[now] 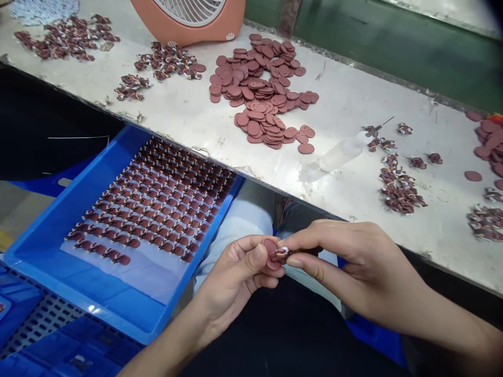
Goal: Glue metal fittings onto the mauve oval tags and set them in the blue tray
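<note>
The left hand point(231, 283) has its grip clamped on a flat, reddish-brown oval disc point(269, 245), thumb on the near face and fingers behind. The right hand point(353, 267) has thumb and forefinger together on a small, dark-brown and white figure-like piece point(281, 253), held against the disc; whether the two are joined cannot be told. Both hands are above the person's lap, just in front of a pale, worn surface point(353, 94). On it lie a spread-out heap of matching reddish-brown oval discs point(257, 99), a cluster of small brown pieces point(401, 191) to the right and a clear, bottle-like container point(341, 154) between them. An orange fan point(188, 35) stands behind. To the left, a blue plastic tray point(86, 301) holds neat rows of brown pieces point(161, 193) on a white sheet point(157, 280).
</note>
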### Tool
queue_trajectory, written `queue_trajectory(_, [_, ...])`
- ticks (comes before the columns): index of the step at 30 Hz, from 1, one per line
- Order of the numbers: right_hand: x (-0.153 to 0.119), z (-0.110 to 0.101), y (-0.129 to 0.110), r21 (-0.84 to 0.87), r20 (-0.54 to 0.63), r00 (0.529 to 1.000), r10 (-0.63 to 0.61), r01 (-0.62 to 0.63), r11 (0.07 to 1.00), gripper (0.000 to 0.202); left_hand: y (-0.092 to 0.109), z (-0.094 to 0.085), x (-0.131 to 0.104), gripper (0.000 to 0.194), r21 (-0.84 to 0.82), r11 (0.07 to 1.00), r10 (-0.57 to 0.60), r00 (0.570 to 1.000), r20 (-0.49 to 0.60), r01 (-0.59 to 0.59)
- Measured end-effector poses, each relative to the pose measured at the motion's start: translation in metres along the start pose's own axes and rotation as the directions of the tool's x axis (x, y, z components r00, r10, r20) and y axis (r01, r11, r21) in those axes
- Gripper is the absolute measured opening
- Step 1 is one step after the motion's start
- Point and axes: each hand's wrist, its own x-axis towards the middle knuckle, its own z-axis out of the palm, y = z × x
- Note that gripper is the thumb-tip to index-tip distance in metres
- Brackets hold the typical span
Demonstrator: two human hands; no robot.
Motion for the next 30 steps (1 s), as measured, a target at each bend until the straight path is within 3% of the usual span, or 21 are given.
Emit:
queue_trajectory(13, [0.0064,-0.0036,-0.0017,-0.020,0.047,0.998,-0.034,0.035,0.999,0.020,0.0013,-0.0016,0.0005,0.031,-0.031,0.999,-0.025,1.000,-0.002,0.025])
queue_trajectory(21, [0.0089,-0.0016,-0.0032,-0.095,0.043,0.994,-0.097,0.101,0.990,0.015,0.0006,0.0005,0.0023,0.029,-0.062,0.996,-0.064,0.995,-0.079,0.059])
queue_trajectory(30, [0.0053,0.0011,-0.0053,-0.148,0.053,0.991,-0.126,0.132,0.980,0.015,-0.0008,0.0026,-0.0013,0.027,-0.110,0.993,-0.042,0.997,-0.066,0.035])
